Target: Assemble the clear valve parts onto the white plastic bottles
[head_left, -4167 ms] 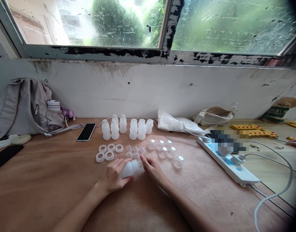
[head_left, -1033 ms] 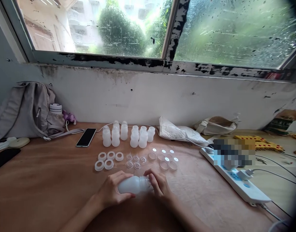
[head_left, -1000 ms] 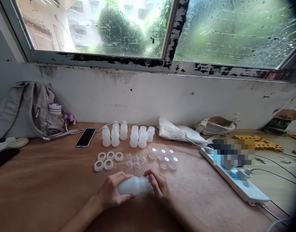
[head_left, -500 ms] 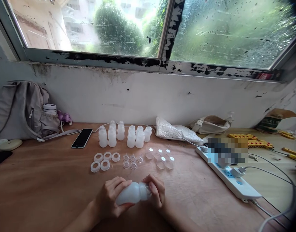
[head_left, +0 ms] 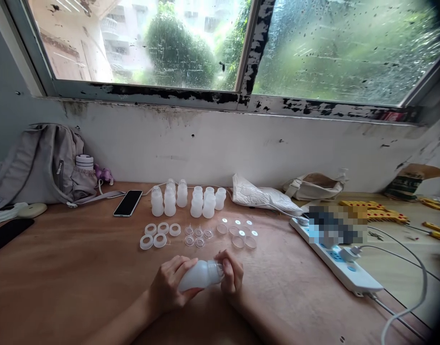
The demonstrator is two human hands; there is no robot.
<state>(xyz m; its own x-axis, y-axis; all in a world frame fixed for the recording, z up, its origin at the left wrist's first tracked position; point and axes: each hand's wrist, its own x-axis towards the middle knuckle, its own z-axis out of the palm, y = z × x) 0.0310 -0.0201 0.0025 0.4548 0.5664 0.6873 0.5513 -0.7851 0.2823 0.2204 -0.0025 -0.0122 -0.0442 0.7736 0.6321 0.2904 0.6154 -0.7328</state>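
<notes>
A translucent white bottle [head_left: 198,275] lies tilted on its side between my hands, above the near part of the table. My left hand [head_left: 172,281] is wrapped round its body. At the bottle's neck end, the curled fingers of my right hand [head_left: 231,275] touch the rim; whether they pinch a small part there is hidden. Beyond my hands lie several white rings [head_left: 160,240], several small clear parts [head_left: 198,233] and several clear discs [head_left: 238,241] with white dots. Behind these, several similar bottles [head_left: 196,203] stand upright.
A phone [head_left: 128,203] and a grey backpack [head_left: 51,163] are at the left. White wrap [head_left: 256,194] lies by the wall. A power strip [head_left: 338,263] with cables crosses the right side, near yellow pieces [head_left: 381,213].
The camera view has shifted slightly, so the scene sits a little to the right on the left side. My hands and the bottle appear slightly higher, still together.
</notes>
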